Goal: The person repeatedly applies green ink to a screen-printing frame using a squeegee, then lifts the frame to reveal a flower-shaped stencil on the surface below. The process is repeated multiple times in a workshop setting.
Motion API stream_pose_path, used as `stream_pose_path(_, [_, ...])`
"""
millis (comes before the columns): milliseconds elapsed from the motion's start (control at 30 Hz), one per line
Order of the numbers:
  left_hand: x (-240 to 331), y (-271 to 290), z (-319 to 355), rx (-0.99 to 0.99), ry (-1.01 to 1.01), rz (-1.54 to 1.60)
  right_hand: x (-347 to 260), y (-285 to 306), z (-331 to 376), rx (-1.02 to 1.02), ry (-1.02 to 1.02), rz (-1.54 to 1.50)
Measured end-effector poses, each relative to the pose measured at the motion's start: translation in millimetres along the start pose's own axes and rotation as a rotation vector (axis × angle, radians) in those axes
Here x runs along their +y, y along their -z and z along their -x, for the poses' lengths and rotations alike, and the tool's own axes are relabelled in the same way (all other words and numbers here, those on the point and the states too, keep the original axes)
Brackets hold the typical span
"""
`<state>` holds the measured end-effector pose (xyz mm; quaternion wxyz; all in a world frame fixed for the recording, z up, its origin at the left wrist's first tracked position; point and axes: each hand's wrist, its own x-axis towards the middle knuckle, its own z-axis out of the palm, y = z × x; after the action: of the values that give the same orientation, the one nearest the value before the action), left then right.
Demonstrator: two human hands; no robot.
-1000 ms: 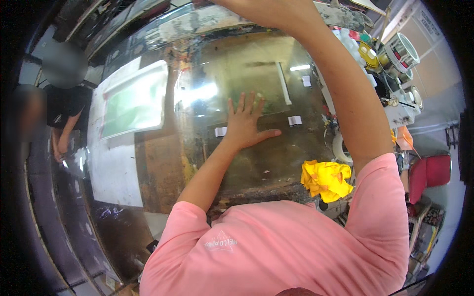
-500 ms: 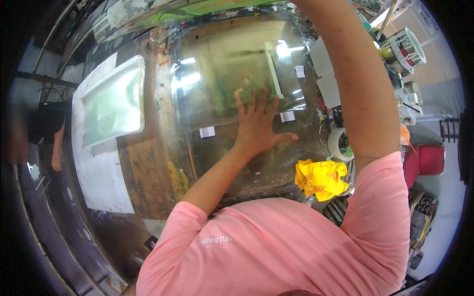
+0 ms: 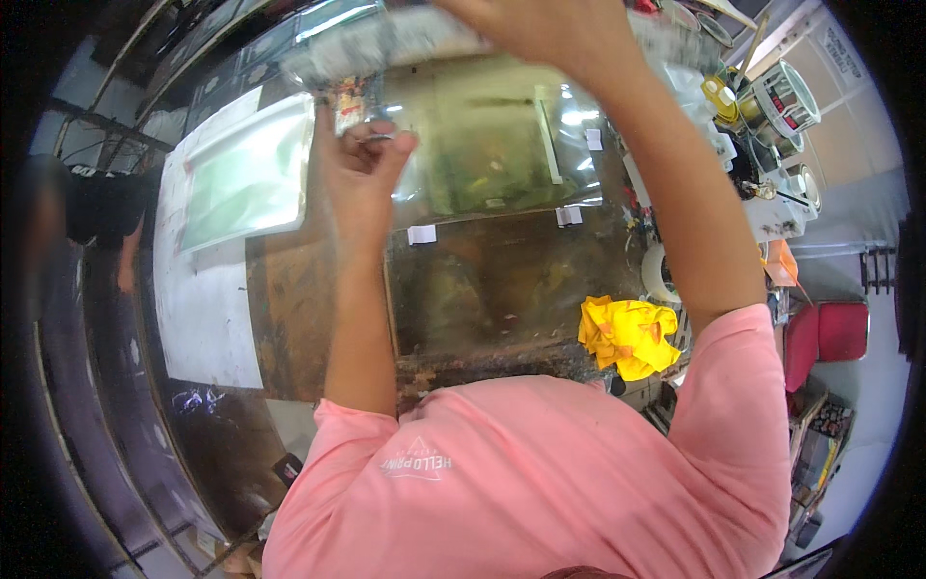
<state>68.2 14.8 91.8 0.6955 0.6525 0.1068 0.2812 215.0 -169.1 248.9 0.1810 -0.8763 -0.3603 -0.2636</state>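
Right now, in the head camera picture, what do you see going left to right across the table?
White sheet → left hand → glass pane → yellow cloth → red chair.

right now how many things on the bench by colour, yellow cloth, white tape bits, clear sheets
yellow cloth: 1
white tape bits on the glass, and: 3
clear plastic sheet on the white board: 1
clear sheet that the left hand and right hand grip: 1
total: 6
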Motion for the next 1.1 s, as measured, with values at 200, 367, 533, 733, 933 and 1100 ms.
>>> stream_pose_path(200, [7.0, 42.9, 43.8, -0.138, 0.165, -0.354, -16.1, -29.9, 109.7, -0.414, 0.123, -0.029])
stream_pose_path(367, [-61.2, 60.2, 82.4, -0.143, -0.096, -1.089, -20.7, -74.9, 181.5, -0.642, -0.013, -0.216])
stream_pose_path(533, [-93.7, 72.6, 88.3, -0.133, -0.164, -1.158, -28.9, -104.9, 221.0, -0.468, 0.040, -0.155])
stream_pose_path(733, [-93.7, 76.0, 85.3, -0.188, -0.176, -1.130, 38.4, -197.4, 140.2, -0.301, 0.074, -0.029])
stream_pose_path(933, [-86.9, 73.9, 85.6, -0.144, -0.164, -1.072, 113.1, -242.0, -1.9, -0.539, 0.097, -0.107])
stream_pose_path(1100, [-88.8, 74.4, 84.4, -0.171, -0.226, -0.967, 126.4, -265.4, -15.8, -0.417, 0.110, 0.076])
